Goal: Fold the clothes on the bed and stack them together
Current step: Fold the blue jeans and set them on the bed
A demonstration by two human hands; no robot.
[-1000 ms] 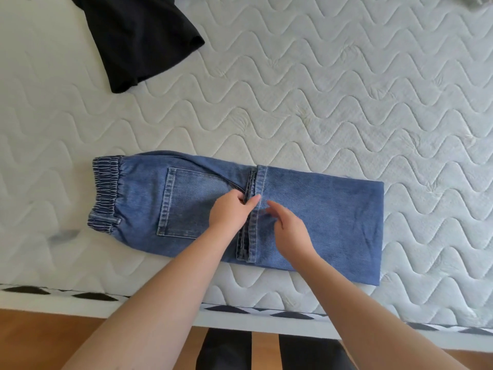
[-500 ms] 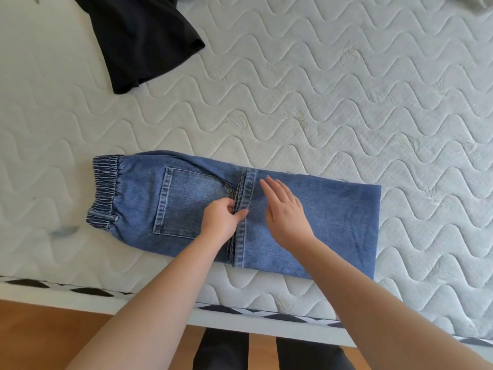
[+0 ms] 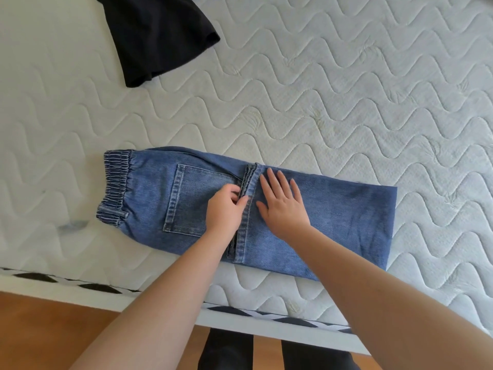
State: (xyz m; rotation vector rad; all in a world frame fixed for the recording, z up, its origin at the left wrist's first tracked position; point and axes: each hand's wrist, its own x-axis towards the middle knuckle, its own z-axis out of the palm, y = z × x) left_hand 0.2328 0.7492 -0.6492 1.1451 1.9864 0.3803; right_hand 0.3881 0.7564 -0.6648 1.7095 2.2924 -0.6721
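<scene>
While the left hand pinches the hem, the jeans lie flat — under the right hand.

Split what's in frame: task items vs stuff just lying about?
Task items:
- jeans, folded over, hems near the back pocket
- left hand, pinching the hems
- right hand, flat on the denim
- black garment, not yet folded

Lying about:
- mattress
- wooden floor
</scene>
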